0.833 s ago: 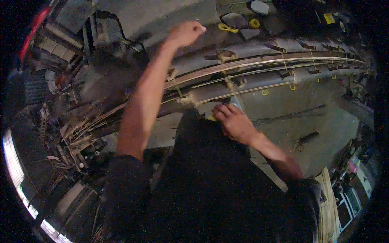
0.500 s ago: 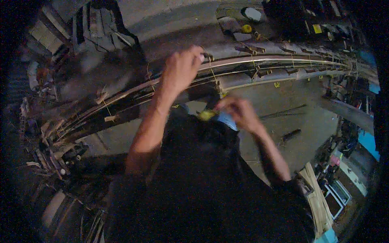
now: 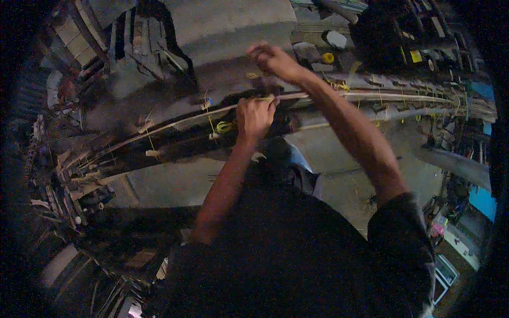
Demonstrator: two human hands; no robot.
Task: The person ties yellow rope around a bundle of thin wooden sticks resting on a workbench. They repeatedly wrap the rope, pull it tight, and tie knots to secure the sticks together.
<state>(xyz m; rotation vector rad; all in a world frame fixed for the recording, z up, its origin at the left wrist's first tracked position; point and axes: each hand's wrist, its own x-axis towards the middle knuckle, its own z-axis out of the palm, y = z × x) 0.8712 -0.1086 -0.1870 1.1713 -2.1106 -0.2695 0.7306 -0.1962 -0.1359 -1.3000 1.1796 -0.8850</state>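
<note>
A long bundle of thin pale sticks (image 3: pixel 175 123) runs across a dark curved frame, tied at intervals with yellow string. My left hand (image 3: pixel 255 116) is closed around the sticks near the middle of the bundle. My right hand (image 3: pixel 273 57) is raised just above and beyond it, fingers pinched together, seemingly on a piece of yellow string (image 3: pixel 254 75), though that is hard to tell in the dim light. A loop of yellow string (image 3: pixel 224 126) hangs on the bundle just left of my left hand.
A grey concrete block (image 3: pixel 233 26) lies beyond the bundle. A yellow roll (image 3: pixel 328 57) and a pale round object (image 3: pixel 335 39) sit at the back right. Loose stick ends (image 3: pixel 74 175) pile up at the left. Concrete floor (image 3: pixel 360 153) shows below the bundle.
The view has swung. My left hand dropped from above the bundle onto the sticks and gripped them. My right hand rose from near my body to beyond the bundle.
</note>
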